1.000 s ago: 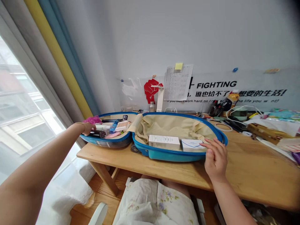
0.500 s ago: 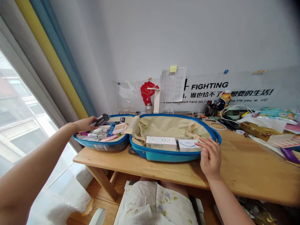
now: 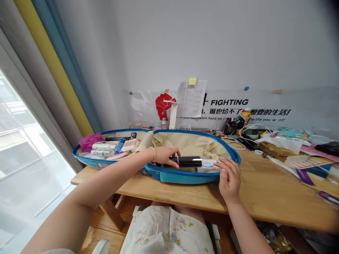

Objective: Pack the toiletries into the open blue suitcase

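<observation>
An open blue suitcase (image 3: 185,176) with beige lining lies on the wooden table (image 3: 265,190). My left hand (image 3: 164,155) is closed round a black tube-shaped bottle (image 3: 188,161), held level over the right half, above the white boxes (image 3: 210,163). My right hand (image 3: 229,178) rests with fingers spread on the near right rim of that half, touching a white box. The left half (image 3: 87,160) holds several toiletries and a pink puff (image 3: 88,141).
The right side of the table is crowded with cables, a tape roll (image 3: 233,145), a gold case (image 3: 272,149), papers and pens. A poster and a taped paper sheet (image 3: 191,98) hang on the wall behind. Curtains and a window stand at the left. My lap is under the table edge.
My left hand lifted the black bottle out of the left half and carried it right, over the boxes in the right half. My right hand stayed on the rim.
</observation>
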